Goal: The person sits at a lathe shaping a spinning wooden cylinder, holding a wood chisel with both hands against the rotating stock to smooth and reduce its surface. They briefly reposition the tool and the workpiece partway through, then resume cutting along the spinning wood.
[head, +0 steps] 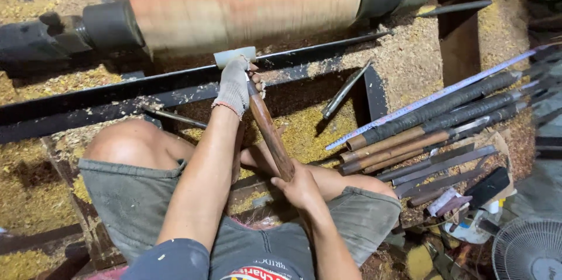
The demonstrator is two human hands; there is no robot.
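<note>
From the head view I look down on a long turning tool with a smooth, reddish-brown wooden handle (270, 134) running from my lap up toward the lathe. My left hand (235, 84), in a grubby knitted grey glove with a red-edged cuff, is wrapped round the front of the tool where it crosses a pale, rounded rest (234, 55) on the dark steel rail (175, 81). My bare right hand (300, 185) is clenched on the butt end of the handle, just above my knee. The tool's tip is hidden behind the glove, right up against a big wooden cylinder (246, 2), pale with pinkish bands and blurred, mounted between dark metal ends. Coarse yellow sawdust (404, 63) lies over everything. To my right sits a row of other long tools (433, 122), some wound in black cord, some bare wood, beside a thin striped measuring stick (445, 91).
</note>
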